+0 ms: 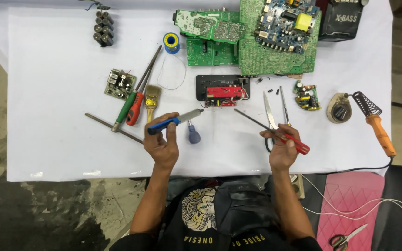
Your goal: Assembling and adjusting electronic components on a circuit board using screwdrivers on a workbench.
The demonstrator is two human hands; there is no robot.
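Both hands grip tools: blue soldering iron (175, 122), red screwdriver (275, 132).

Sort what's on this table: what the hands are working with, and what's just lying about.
In hand:
left hand holds the blue-handled tool
right hand holds the red-handled screwdriver
black and red module, just beyond both tool tips

Lying about:
green circuit boards
solder spool
brush
soldering iron
battery pack
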